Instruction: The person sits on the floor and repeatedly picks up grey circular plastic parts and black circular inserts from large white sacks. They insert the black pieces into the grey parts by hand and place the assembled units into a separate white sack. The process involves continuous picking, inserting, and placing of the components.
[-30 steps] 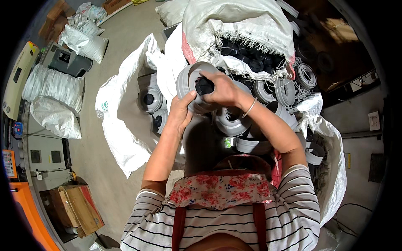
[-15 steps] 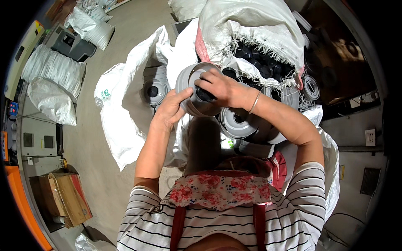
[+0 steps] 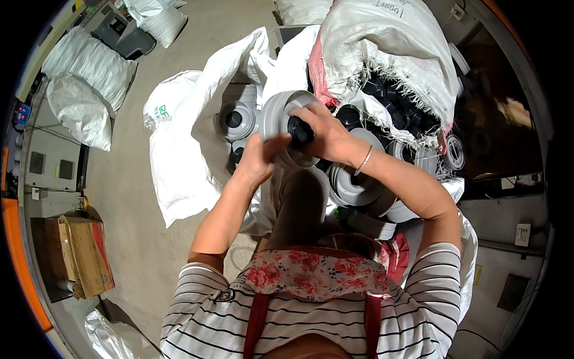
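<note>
Both hands (image 3: 258, 160) (image 3: 330, 137) on grey ring (image 3: 272, 121), black cap (image 3: 299, 131)

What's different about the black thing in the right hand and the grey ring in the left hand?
The black piece is dark, while the grey ring is pale. The black piece is small, while the grey ring is much wider. The right hand grips the black piece; the left hand holds the grey ring. Both look round.
</note>
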{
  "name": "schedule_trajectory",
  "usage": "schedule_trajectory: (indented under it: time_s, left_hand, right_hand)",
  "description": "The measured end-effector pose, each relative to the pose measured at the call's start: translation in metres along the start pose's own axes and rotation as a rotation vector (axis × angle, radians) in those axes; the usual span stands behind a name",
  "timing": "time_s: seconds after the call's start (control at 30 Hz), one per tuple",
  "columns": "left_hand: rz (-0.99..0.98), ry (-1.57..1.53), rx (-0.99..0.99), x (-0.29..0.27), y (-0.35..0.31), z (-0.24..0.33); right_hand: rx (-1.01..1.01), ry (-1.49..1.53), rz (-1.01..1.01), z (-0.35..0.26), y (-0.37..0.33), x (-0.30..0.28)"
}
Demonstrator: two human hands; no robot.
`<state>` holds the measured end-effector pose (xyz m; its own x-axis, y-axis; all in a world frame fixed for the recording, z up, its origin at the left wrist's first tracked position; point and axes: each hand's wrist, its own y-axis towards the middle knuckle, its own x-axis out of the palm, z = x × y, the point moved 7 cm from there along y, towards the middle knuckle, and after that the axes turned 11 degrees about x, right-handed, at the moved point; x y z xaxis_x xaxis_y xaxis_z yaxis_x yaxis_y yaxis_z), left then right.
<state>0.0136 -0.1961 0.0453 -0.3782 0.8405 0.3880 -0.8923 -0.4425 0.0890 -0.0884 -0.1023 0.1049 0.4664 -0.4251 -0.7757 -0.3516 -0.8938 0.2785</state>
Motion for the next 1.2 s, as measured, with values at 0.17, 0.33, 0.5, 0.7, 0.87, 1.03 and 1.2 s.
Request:
schedule_trajectory:
  time_s: [0.17,0.33,0.5,0.7,0.87,1.03,1.2]
  left_hand:
    - [0.03,-0.029,-0.048,-0.008,-0.006,0.007]
    - [0.066,-0.255,-0.162,-0.013,-0.004,0.007]
    - [0.117,-0.475,-0.279,-0.03,-0.004,-0.004]
    - [0.109,-0.288,-0.057,-0.014,-0.012,0.007]
    - [0.094,-0.044,-0.042,-0.023,-0.019,0.004]
    - [0.144,0.046,0.034,-0.023,-0.024,0.017]
    - [0.186,0.076,0.073,-0.025,-0.023,0.022]
  right_hand:
    - [-0.061,-0.022,0.076,-0.013,-0.001,0.01]
    - [-0.177,-0.149,-0.045,-0.017,-0.002,0.023]
    - [-0.076,0.236,-0.109,-0.018,0.009,0.009]
    - [0.01,0.106,0.059,-0.015,0.01,0.018]
    - [0.12,0.328,0.095,-0.022,0.012,0.012]
    - [0.546,0.886,-0.302,0.012,0.013,0.048]
    - [0.888,0.627,-0.763,0.028,-0.001,0.075]
